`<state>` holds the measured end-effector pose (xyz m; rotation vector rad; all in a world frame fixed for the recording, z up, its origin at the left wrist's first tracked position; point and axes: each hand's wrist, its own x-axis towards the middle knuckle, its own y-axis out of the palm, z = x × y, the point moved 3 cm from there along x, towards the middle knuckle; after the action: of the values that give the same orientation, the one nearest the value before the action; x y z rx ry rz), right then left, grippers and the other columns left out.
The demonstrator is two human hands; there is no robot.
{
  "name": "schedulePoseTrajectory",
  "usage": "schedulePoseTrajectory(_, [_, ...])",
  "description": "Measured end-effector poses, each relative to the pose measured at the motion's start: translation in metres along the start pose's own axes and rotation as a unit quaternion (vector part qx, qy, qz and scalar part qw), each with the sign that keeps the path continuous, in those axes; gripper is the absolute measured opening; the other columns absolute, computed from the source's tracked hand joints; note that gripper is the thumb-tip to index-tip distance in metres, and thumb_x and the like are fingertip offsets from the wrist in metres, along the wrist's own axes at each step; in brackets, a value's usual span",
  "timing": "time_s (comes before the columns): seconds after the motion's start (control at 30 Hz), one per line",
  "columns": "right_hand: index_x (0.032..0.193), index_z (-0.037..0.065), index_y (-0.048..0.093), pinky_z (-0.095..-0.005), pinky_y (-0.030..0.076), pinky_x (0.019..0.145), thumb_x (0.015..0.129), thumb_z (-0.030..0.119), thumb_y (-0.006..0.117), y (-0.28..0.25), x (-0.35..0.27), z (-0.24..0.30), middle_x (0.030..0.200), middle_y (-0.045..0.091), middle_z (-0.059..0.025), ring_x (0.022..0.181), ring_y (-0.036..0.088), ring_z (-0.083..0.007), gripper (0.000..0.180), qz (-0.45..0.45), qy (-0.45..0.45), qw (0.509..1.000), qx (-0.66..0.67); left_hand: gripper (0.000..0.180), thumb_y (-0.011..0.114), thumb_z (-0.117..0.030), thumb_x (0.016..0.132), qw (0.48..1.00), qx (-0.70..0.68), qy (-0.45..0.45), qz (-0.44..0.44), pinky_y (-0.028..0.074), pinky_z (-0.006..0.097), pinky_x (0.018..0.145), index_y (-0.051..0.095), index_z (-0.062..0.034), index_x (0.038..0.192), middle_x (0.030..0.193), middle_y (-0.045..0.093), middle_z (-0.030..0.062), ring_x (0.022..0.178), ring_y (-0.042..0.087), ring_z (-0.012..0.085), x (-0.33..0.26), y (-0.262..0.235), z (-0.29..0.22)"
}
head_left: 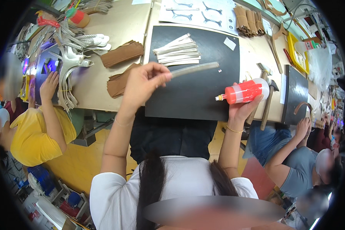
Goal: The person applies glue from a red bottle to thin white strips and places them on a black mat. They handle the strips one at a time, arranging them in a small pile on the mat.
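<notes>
Between thumb and fingers, my left hand (147,81) pinches one end of a narrow greyish strip (195,69), which reaches to the right above the black work mat (168,100). My right hand (243,109) is wrapped round a squeeze bottle (246,92) with a red band and a white bottom; it lies sideways, its pale nozzle toward the left. The strip and the nozzle are apart. Beyond the strip, a fanned pile of whitish strips (178,50) rests on the mat. A small white paper piece (229,43) lies near the mat's far right corner.
Brown leather stacks (122,53) lie left of the mat. Two hammers (270,101) lie to the right, near a yellow tray (298,51). A printed sheet (199,15) and brown bundles (249,21) are at the back. Co-workers sit on both sides, one in a yellow shirt (42,134).
</notes>
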<state>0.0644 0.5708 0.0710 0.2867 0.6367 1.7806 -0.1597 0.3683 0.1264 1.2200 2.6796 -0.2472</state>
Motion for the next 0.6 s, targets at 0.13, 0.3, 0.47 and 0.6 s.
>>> schedulePoseTrajectory(0.13, [0.118,0.004,0.045,-0.046,0.049,0.089,0.075,0.063,0.061,-0.002,-0.002,0.007,0.104,0.057,-0.0095,0.097,0.058,-0.0237,0.075,0.015,-0.05,0.998,-0.024,0.015,0.068,-0.01,0.082,0.99,-0.105,-0.088,0.022,0.045,0.017,0.049,0.065,0.0023,0.09,0.075,0.064,0.005,0.06,0.059,0.0067,-0.023,0.03,0.031])
schedulePoseTrajectory(0.3, [0.117,-0.001,0.045,-0.0425,0.053,0.085,0.068,0.058,0.071,0.003,-0.009,0.013,0.105,0.058,-0.0124,0.094,0.061,-0.0279,0.081,0.071,-0.144,0.975,-0.154,0.021,0.067,-0.007,0.082,0.979,-0.143,-0.144,0.01,0.052,0.02,0.055,0.062,0.0055,0.098,0.08,0.065,0.0092,0.068,0.063,0.0115,-0.035,0.036,0.055])
schedulePoseTrajectory(0.47, [0.116,-0.002,0.045,-0.0379,0.053,0.083,0.067,0.047,0.078,0.011,-0.002,0.006,0.104,0.057,-0.011,0.093,0.061,-0.024,0.077,0.086,-0.185,0.961,-0.186,0.026,0.067,-0.004,0.081,0.977,-0.151,-0.152,0.017,0.054,0.021,0.058,0.059,0.0065,0.103,0.085,0.065,0.0109,0.073,0.065,0.0138,-0.038,0.034,0.057])
schedulePoseTrajectory(0.6, [0.112,-0.002,0.049,-0.0311,0.049,0.08,0.065,0.043,0.082,0.015,0.004,0.003,0.101,0.057,-0.0076,0.091,0.058,-0.0178,0.073,0.092,-0.201,0.957,-0.188,0.026,0.066,-0.004,0.082,0.974,-0.157,-0.161,0.02,0.054,0.021,0.059,0.058,0.007,0.103,0.085,0.064,0.0111,0.073,0.065,0.0138,-0.038,0.034,0.06])
